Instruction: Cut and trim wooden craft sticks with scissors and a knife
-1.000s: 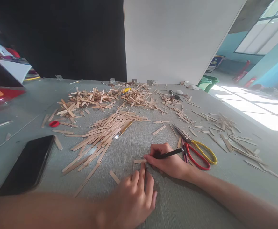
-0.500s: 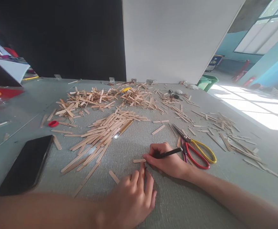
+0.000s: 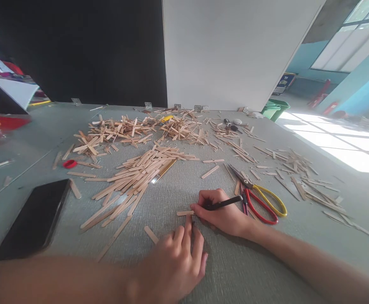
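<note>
A short wooden craft stick (image 3: 184, 213) lies flat on the table between my hands. My left hand (image 3: 178, 255) rests below it, fingers apart, with the outstretched index fingertip touching the stick's lower edge. My right hand (image 3: 220, 213) is closed around a black pen (image 3: 227, 202), and its fingers cover the stick's right end. The pen's tip is hidden behind those fingers. Just right of this hand lie scissors (image 3: 257, 194) with one red and one yellow handle. Another craft stick (image 3: 151, 234) sits left of my left hand, partly covered by it.
A layered pile of craft sticks (image 3: 133, 179) lies left of centre, with more heaps of sticks (image 3: 121, 131) behind. A dark phone (image 3: 34, 219) and a red ring (image 3: 69, 164) are at left. Upright black and white panels (image 3: 222, 55) stand along the back. Loose slivers (image 3: 320, 190) lie at right.
Almost nothing differs. Both hands, the pen and the craft stick stay in nearly the same place, with only a very slight shift of the view.
</note>
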Demonstrator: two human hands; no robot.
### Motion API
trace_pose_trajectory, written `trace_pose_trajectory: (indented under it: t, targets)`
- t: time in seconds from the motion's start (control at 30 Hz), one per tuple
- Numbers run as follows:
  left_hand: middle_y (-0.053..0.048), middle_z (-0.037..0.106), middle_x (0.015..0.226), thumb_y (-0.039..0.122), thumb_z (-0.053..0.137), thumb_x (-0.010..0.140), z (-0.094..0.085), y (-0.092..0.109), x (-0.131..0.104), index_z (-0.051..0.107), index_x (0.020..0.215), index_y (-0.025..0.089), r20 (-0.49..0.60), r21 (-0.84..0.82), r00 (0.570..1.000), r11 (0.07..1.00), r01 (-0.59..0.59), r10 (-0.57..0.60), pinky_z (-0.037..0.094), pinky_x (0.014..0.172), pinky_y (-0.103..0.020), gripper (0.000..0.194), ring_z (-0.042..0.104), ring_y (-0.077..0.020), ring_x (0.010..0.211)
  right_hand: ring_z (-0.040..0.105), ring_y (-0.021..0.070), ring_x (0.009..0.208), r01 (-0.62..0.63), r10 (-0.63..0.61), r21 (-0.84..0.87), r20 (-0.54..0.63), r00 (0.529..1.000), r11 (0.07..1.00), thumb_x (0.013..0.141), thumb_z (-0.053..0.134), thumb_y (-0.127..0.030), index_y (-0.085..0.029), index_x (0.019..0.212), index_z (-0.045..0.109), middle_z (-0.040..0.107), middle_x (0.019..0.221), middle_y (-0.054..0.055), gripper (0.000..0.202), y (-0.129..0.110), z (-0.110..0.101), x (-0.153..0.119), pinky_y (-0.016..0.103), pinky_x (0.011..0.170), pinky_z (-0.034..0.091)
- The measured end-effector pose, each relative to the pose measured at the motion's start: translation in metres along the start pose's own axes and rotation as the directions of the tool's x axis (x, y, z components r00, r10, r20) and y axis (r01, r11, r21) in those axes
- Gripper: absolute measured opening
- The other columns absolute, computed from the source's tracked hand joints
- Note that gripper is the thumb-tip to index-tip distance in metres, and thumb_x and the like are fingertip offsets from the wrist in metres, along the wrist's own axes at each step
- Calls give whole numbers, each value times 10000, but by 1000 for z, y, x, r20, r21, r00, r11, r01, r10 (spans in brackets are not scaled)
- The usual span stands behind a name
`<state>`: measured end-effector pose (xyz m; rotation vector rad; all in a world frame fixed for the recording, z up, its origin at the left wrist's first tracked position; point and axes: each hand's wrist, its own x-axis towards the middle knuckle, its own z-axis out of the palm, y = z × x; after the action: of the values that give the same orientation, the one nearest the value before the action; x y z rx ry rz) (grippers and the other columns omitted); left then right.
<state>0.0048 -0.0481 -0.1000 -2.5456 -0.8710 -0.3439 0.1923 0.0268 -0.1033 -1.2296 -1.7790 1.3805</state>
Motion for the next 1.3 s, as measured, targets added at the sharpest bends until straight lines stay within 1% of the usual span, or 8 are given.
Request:
trace_pose_trajectory:
  t: [0.2, 0.5, 0.7, 0.9, 1.1, 1.3]
  targets:
    - [-239, 814, 1058, 257, 557, 935, 3, 1, -2, 765, 1082, 29, 9, 0, 1000, 1000, 7, -7, 613, 535, -321, 342, 793, -271, 748, 478, 77, 360, 23, -23, -20, -11, 1000, 1000, 914, 695, -286, -224, 659, 510, 523, 481, -74, 320, 1, 0, -1, 189, 369, 302]
    - [-244, 810, 1077, 275, 566, 935, 0, 1, -1, 759, 1099, 26, 45, 2, 999, 1000, 4, -4, 617, 529, -322, 355, 789, -268, 745, 488, 75, 355, 24, -25, -41, -11, 1000, 999, 912, 676, -276, -227, 655, 487, 511, 473, -73, 323, 0, -2, 0, 170, 351, 295]
    - [-249, 810, 1069, 261, 553, 940, 2, 0, -1, 758, 1091, 16, 22, -2, 1000, 1000, -6, 6, 619, 525, -324, 353, 796, -278, 751, 481, 75, 347, 31, -31, -40, -19, 999, 999, 914, 673, -276, -231, 654, 484, 505, 463, -79, 324, 1, -1, 0, 171, 342, 295]
    - [-231, 813, 1077, 246, 508, 964, 2, 1, -3, 757, 1109, 22, 36, -4, 999, 1000, -8, 8, 622, 546, -324, 365, 802, -278, 777, 482, 73, 352, 35, -36, -45, -25, 999, 998, 908, 670, -268, -230, 655, 487, 518, 470, -76, 314, 0, -1, 1, 173, 348, 301]
    - [-218, 825, 1006, 252, 529, 954, 0, 1, -1, 772, 1064, 38, 14, 2, 1000, 1000, -4, 4, 613, 538, -319, 342, 791, -269, 733, 490, 77, 341, 30, -31, -42, -32, 999, 999, 919, 659, -298, -233, 659, 485, 514, 465, -79, 319, 2, 0, 0, 177, 346, 305]
    - [-221, 823, 1027, 250, 540, 946, 1, -1, 0, 771, 1073, 34, 16, 0, 1000, 1000, -2, 2, 621, 550, -325, 341, 790, -269, 736, 498, 77, 343, 33, -34, -30, -23, 999, 999, 927, 656, -308, -231, 664, 493, 517, 473, -78, 319, 4, -1, 0, 177, 346, 302]
